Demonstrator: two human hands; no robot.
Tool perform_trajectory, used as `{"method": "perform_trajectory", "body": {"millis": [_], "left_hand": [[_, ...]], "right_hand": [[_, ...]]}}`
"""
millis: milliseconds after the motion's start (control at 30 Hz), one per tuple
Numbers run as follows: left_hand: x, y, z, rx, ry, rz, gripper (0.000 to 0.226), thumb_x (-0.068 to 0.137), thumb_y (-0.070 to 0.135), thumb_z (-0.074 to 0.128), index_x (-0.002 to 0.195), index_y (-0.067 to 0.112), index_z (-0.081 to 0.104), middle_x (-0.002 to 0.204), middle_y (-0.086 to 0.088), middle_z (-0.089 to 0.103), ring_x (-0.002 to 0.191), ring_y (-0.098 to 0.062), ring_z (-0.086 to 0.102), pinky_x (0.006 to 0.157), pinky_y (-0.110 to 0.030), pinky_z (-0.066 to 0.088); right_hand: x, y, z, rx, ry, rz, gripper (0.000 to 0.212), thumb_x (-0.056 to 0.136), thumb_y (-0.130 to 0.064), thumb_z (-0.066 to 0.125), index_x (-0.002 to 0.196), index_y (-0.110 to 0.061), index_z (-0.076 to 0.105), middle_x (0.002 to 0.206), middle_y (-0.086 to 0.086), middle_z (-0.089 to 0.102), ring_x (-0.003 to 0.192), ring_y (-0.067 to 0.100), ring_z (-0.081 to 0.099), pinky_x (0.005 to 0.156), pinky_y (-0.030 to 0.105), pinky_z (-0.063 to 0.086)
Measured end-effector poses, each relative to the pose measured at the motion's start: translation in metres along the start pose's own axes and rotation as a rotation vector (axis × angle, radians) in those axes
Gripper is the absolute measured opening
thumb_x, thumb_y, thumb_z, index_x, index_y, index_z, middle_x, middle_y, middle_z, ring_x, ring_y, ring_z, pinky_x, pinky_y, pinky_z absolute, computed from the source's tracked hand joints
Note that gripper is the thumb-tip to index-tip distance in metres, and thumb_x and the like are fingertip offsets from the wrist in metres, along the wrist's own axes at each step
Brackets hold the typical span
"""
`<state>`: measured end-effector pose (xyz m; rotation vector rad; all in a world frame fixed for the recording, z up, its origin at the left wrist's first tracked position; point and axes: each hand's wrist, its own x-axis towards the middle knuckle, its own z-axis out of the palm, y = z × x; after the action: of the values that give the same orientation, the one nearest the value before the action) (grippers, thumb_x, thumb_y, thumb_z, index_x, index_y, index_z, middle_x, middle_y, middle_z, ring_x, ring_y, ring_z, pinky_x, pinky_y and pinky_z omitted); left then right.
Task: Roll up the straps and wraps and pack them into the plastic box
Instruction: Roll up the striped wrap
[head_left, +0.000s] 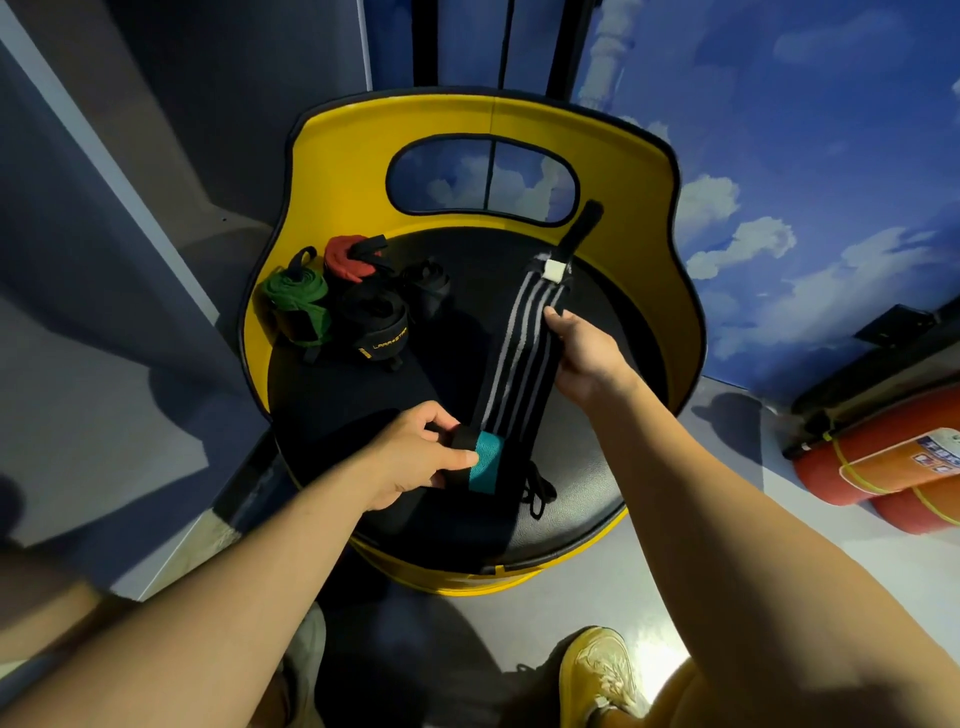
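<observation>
While the rolled green wrap (298, 306), the red roll (347, 262) and the black rolls (376, 327) sit bunched at the far-left edge of the yellow chair's (322, 171) black seat, the action is over the middle of that seat. Left hand (415, 454) first: thumb and curled fingers pinch the near end of the striped wrap (511, 358), right at its teal patch (485, 460), low over the seat's front half. From that pinch the wrap runs away and to the right, its long axis a diagonal from near-left to far-right across the seat, grey stripes up, a black loop with a white tag (555, 270) reaching toward the chair back. Right hand (582, 353) now: fingers curl round the wrap's right edge, well past the midpoint, holding it fairly taut. So the left hand has the end to start from, I'd say, and the roll should travel up that diagonal toward the right hand. No plastic box shows anywhere around the chair. Right of the chair, an orange cylinder (883, 457) lies on the floor.
</observation>
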<state>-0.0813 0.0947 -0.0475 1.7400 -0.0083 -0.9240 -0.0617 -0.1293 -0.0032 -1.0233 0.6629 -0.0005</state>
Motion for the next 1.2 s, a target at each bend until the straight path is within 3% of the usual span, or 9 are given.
{"method": "perform_trajectory", "body": {"millis": [67,233,400,600,733,833,900,1000,1200], "left_hand": [[0.0,0.001,0.0,-0.028,0.005,-0.007,0.034,0.085,0.001,0.076,0.112,0.011,0.057,0.104,-0.016,0.073,0.097,-0.028,0.074,0.082,-0.043,0.062],[-0.001,0.0,0.001,-0.005,-0.003,0.006,0.035,0.085,0.002,0.077,0.112,0.011,0.056,0.1,-0.013,0.076,0.098,-0.027,0.074,0.087,-0.047,0.061],[0.001,-0.006,0.003,0.028,0.015,0.016,0.034,0.083,0.005,0.08,0.107,0.016,0.058,0.095,-0.007,0.077,0.101,-0.028,0.072,0.089,-0.048,0.06],[0.002,-0.005,0.005,0.014,0.03,0.019,0.035,0.082,0.005,0.081,0.107,0.015,0.059,0.099,-0.009,0.077,0.097,-0.026,0.074,0.087,-0.049,0.061],[0.002,-0.004,0.006,0.014,0.034,0.02,0.034,0.082,0.005,0.081,0.107,0.015,0.059,0.104,-0.013,0.074,0.096,-0.027,0.074,0.084,-0.046,0.062],[0.001,-0.004,0.007,0.016,0.046,0.018,0.034,0.082,0.006,0.081,0.107,0.015,0.059,0.107,-0.013,0.072,0.098,-0.027,0.073,0.08,-0.042,0.063],[0.001,-0.005,0.009,0.013,0.062,0.018,0.034,0.082,0.006,0.081,0.106,0.016,0.059,0.109,-0.014,0.071,0.098,-0.028,0.073,0.08,-0.043,0.063],[0.001,-0.007,0.011,0.007,0.085,0.016,0.034,0.08,0.007,0.082,0.104,0.017,0.06,0.111,-0.014,0.069,0.099,-0.029,0.072,0.079,-0.044,0.063],[-0.004,-0.007,0.019,-0.034,0.14,0.02,0.036,0.081,0.005,0.081,0.107,0.016,0.06,0.113,-0.014,0.066,0.1,-0.029,0.069,0.08,-0.043,0.063]], "right_hand": [[-0.005,-0.007,0.002,0.009,0.024,-0.012,0.023,0.104,-0.004,0.046,0.085,-0.012,0.055,0.073,0.004,0.072,0.078,0.018,0.067,0.083,0.039,0.054],[-0.002,-0.004,0.012,0.006,0.078,-0.071,0.012,0.102,-0.003,0.051,0.102,-0.013,0.059,0.1,0.008,0.068,0.095,0.024,0.069,0.09,0.046,0.054],[0.011,0.013,0.01,-0.085,0.144,-0.108,0.022,0.102,-0.003,0.051,0.084,-0.01,0.061,0.082,0.01,0.066,0.07,0.019,0.065,0.078,0.042,0.057],[0.017,0.013,0.001,-0.095,0.137,-0.085,0.038,0.097,0.001,0.045,0.133,0.003,0.055,0.117,0.026,0.067,0.097,0.035,0.072,0.082,0.05,0.061],[0.004,0.006,-0.001,-0.048,0.118,-0.073,0.028,0.106,-0.017,0.044,0.108,0.0,0.065,0.091,0.012,0.074,0.078,0.02,0.074,0.064,0.026,0.058],[0.003,0.004,-0.009,-0.076,0.165,-0.071,0.043,0.109,-0.027,0.038,0.139,0.001,0.049,0.143,0.012,0.056,0.132,0.022,0.054,0.103,0.028,0.042],[0.002,0.004,-0.014,-0.079,0.141,-0.058,0.053,0.109,-0.031,0.036,0.152,-0.001,0.033,0.157,0.015,0.037,0.146,0.025,0.036,0.119,0.036,0.028],[-0.002,0.008,-0.023,-0.057,0.079,-0.043,0.058,0.108,-0.035,0.031,0.158,-0.007,0.021,0.161,0.013,0.032,0.149,0.024,0.031,0.122,0.039,0.021],[-0.023,0.019,-0.033,-0.108,0.036,-0.04,0.055,0.108,-0.031,0.035,0.156,-0.005,0.027,0.158,0.013,0.037,0.148,0.026,0.033,0.121,0.039,0.026]]}}
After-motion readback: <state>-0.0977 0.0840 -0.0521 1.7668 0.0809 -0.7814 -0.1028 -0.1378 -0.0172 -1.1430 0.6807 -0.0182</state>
